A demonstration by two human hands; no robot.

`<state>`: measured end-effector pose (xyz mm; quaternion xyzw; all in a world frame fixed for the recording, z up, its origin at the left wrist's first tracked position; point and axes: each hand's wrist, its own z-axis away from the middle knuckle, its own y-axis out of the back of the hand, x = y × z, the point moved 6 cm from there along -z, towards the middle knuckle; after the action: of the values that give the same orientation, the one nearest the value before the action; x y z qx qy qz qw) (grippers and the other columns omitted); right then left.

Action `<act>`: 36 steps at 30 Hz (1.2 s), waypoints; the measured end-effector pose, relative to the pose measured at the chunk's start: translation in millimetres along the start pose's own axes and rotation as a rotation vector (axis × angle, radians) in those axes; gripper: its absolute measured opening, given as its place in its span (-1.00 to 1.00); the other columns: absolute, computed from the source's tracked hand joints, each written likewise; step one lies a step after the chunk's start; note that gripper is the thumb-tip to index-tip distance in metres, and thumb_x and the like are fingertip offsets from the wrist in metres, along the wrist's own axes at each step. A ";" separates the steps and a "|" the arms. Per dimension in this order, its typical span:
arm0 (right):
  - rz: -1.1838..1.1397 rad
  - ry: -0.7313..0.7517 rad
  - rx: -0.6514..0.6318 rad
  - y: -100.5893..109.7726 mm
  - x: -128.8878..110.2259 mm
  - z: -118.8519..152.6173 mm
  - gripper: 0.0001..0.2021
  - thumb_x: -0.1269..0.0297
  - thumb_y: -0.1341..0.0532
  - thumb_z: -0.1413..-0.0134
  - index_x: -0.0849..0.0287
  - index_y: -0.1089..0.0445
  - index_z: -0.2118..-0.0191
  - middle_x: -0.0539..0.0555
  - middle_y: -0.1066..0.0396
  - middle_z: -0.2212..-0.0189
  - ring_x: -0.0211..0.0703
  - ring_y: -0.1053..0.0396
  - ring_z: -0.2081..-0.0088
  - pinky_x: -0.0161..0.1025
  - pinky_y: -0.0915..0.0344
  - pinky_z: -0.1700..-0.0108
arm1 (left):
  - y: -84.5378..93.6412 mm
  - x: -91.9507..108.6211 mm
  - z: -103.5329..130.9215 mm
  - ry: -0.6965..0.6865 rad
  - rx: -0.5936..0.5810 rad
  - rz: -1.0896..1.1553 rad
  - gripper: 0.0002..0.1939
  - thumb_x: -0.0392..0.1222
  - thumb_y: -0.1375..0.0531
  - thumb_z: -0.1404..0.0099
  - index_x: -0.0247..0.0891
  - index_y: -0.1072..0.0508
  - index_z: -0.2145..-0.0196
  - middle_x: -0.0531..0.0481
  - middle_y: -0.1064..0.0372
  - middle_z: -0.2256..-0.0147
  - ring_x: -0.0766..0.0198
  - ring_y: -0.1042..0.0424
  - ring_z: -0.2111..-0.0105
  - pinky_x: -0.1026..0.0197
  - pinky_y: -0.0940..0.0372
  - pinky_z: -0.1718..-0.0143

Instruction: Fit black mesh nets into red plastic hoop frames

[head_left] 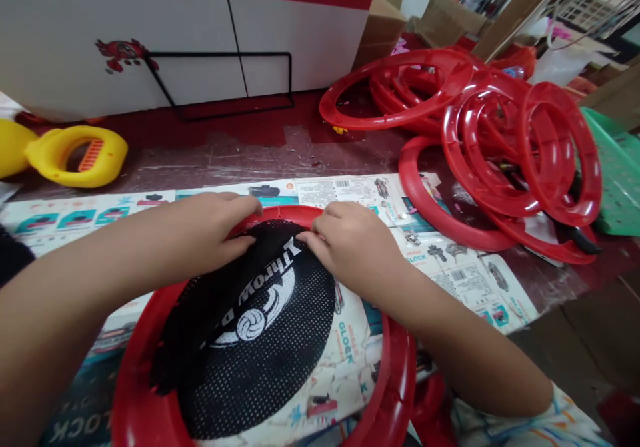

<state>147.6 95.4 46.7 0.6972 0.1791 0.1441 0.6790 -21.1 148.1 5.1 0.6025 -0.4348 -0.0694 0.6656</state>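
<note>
A large red plastic ring lies in front of me on printed sheets. Inside it, a round black mesh net with white lettering and a ball print is partly folded over on its left side. At the ring's far edge, my left hand grips the net's upper edge, its fingers over the red rim and its thumb on the fabric. Just to the right, my right hand pinches the same edge against the rim, thumb inward. Both hands partly cover the rim, so how the net meets it there is hidden.
Several red rings are piled at the right beside a green plastic basket. A yellow plastic handle lies at the left. Behind stand a white and red carton and a black wire frame. Printed cardboard sheets cover the table's front.
</note>
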 end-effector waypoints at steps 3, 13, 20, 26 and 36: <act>-0.040 -0.091 -0.133 -9.8 -8.3 2.8 -0.68 0.16 -0.14 -0.30 0.26 -0.53 0.32 0.18 -0.48 0.45 -0.09 -0.38 0.42 -0.21 -0.13 0.37 | -9.2 17.1 -14.6 0.048 -0.098 0.011 -0.70 0.01 -0.02 -0.30 -0.16 -0.46 0.21 -0.13 -0.45 0.20 0.01 -0.44 0.20 -0.03 -0.34 0.18; -0.155 -0.185 -0.156 -23.8 -6.6 -4.1 -0.79 0.26 -0.18 -0.22 0.22 -0.48 0.38 0.15 -0.50 0.42 -0.08 -0.41 0.40 -0.24 -0.08 0.44 | -18.1 25.1 -27.2 0.054 -0.027 0.263 -0.75 -0.06 -0.09 -0.25 -0.21 -0.52 0.33 -0.11 -0.44 0.09 0.05 -0.42 0.06 -0.01 -0.32 0.02; -0.448 -0.233 -0.006 -14.1 7.5 -3.7 -0.87 0.44 -0.15 -0.13 0.17 -0.39 0.21 0.00 -0.46 0.41 -0.25 -0.31 0.42 -0.33 -0.10 0.37 | -23.5 12.6 -26.9 0.193 0.021 0.397 -0.83 -0.08 -0.12 -0.25 -0.20 -0.44 0.36 -0.06 -0.46 0.14 0.11 -0.44 0.15 0.00 -0.33 0.06; -0.354 -0.098 0.012 -16.3 5.9 -7.1 -0.74 0.46 -0.08 -0.16 0.18 -0.48 0.14 0.10 -0.48 0.29 -0.11 -0.39 0.21 -0.24 -0.20 0.15 | -22.7 15.4 -27.7 0.233 0.029 0.381 -0.77 -0.04 -0.08 -0.26 -0.23 -0.44 0.34 -0.08 -0.47 0.23 0.12 -0.44 0.24 0.06 -0.35 0.20; -0.303 -0.072 0.037 -17.8 7.4 -7.8 -0.68 0.43 -0.04 -0.20 0.18 -0.53 0.10 0.13 -0.49 0.27 -0.11 -0.41 0.22 -0.24 -0.25 0.15 | -20.0 20.1 -27.7 0.257 0.055 0.272 -0.78 -0.07 -0.07 -0.25 -0.22 -0.43 0.40 -0.04 -0.43 0.30 0.16 -0.39 0.31 0.13 -0.27 0.30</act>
<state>149.8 105.9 28.9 0.6792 0.2604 0.0115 0.6861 18.3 151.0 0.8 0.5601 -0.4255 0.1110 0.7021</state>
